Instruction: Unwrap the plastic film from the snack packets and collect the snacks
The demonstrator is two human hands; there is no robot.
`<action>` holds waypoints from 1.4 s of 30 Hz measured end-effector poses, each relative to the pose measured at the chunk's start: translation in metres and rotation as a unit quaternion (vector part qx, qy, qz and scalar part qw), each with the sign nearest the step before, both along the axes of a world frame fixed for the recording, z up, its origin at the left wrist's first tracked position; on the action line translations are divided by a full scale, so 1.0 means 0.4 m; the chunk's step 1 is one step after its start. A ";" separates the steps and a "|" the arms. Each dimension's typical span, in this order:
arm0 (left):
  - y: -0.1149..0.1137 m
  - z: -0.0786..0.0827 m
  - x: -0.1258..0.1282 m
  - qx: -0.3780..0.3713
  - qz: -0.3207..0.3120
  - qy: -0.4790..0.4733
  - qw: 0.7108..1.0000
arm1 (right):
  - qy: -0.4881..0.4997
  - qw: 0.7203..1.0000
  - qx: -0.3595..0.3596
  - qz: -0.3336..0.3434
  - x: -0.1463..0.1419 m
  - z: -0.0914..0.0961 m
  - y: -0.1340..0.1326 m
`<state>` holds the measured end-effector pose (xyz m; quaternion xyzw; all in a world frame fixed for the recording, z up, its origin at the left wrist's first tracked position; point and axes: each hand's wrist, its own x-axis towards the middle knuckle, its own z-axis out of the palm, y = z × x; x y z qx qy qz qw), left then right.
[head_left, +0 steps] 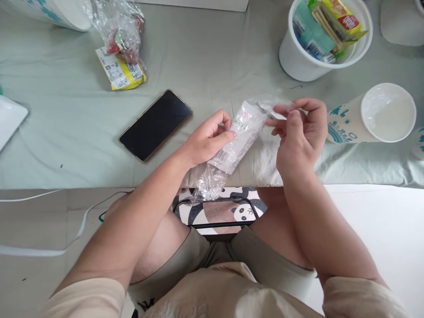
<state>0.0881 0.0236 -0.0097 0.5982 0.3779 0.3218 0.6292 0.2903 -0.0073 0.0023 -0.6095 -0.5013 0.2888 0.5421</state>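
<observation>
A flat white packet (244,132) with a barcode and small print lies tilted in clear crinkled plastic wrap (212,181), above the table's front edge. My left hand (212,137) grips the packet's left side between thumb and fingers. At its upper right end, my right hand (300,132) pinches the clear film between thumb and fingers, and the film stretches from the packet to these fingertips. Loose wrap hangs from the packet's lower end over the edge. What the packet contains is hidden.
A black phone (155,124) lies left of my hands. Behind it is a yellow-and-white package (122,73) with crumpled plastic. A white tub (303,68) of snack packets stands at the back right; a paper cup (346,117) is close to my right hand. A white cable (81,229) runs lower left.
</observation>
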 end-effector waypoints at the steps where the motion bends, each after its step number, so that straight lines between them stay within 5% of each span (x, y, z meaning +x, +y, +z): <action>1: -0.001 0.002 0.002 0.005 0.013 -0.003 1.000 | -0.021 1.000 0.007 0.003 0.003 -0.007 -0.001; 7: -0.008 0.003 0.005 0.026 0.031 -0.017 0.999 | -0.080 0.993 -0.013 0.090 -0.008 -0.045 -0.020; 15: -0.021 -0.007 0.012 0.044 -0.006 0.004 0.999 | -0.031 0.990 -0.087 0.103 -0.065 -0.001 -0.035; 22: -0.015 -0.001 0.010 0.034 0.049 -0.024 0.998 | 0.033 0.996 -0.011 0.086 -0.036 -0.023 -0.018; 31: -0.030 0.007 0.012 0.015 0.035 0.004 0.999 | -0.002 0.995 -0.001 0.098 -0.053 -0.023 -0.034; 42: -0.017 0.020 0.015 -0.059 0.107 -0.093 0.988 | 0.067 0.994 0.080 0.018 0.097 -0.079 0.025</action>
